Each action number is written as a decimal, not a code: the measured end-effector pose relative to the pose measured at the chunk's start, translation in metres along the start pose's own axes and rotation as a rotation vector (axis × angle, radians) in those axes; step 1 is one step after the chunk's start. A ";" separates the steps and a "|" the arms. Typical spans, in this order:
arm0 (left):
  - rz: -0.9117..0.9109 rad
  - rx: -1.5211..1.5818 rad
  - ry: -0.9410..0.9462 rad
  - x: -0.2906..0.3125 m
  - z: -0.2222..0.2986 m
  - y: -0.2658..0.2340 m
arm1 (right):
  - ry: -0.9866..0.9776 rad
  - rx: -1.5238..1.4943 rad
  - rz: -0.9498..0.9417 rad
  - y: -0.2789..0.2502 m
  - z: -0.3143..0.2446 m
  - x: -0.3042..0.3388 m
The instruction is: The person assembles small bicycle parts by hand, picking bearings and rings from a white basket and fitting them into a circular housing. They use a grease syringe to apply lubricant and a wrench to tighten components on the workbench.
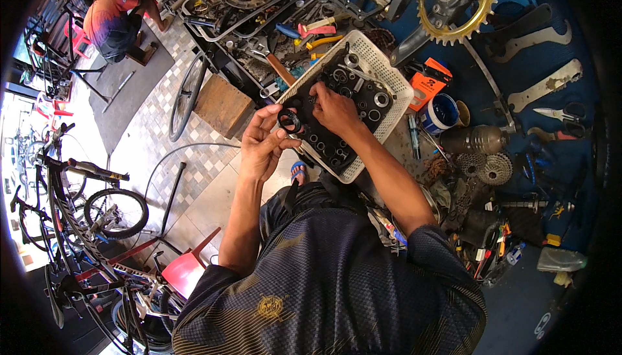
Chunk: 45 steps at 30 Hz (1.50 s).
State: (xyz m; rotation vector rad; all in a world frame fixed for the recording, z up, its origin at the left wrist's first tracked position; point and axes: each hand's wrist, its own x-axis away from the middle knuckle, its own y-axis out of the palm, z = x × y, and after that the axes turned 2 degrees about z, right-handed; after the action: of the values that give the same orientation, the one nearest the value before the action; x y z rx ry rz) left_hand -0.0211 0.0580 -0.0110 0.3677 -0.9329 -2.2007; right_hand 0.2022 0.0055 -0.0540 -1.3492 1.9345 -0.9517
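Note:
My left hand point(260, 149) pinches a dark ring-shaped part point(289, 120) between thumb and fingers, at the near left side of a cream plastic basket point(392, 81). A black insert point(363, 136) in the basket holds several round metal sockets or ring-like fittings, one a larger silver ring point(381, 100). My right hand point(335, 112) reaches in over these parts with its fingers curled. Its fingertips are down among the dark pieces, so what they grip is hidden.
A gold chainring point(457, 5) on a crank hangs at upper right. Beside the basket stand a blue-and-white tub point(443, 111) and an orange box point(430, 83). Wrenches point(544, 86) hang at right. A wooden block point(223, 105), bicycles point(116, 212) and a crouching person point(111, 19) are at left.

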 end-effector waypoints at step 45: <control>-0.108 -0.136 0.055 -0.018 -0.009 0.020 | 0.005 -0.650 0.013 -0.084 -0.068 0.022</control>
State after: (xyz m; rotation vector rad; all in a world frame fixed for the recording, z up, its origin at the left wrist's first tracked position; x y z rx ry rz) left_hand 0.0060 0.0571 -0.0033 0.4208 -0.7440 -2.3251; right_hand 0.1861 -0.0195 0.0524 -1.6639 2.3611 -0.3113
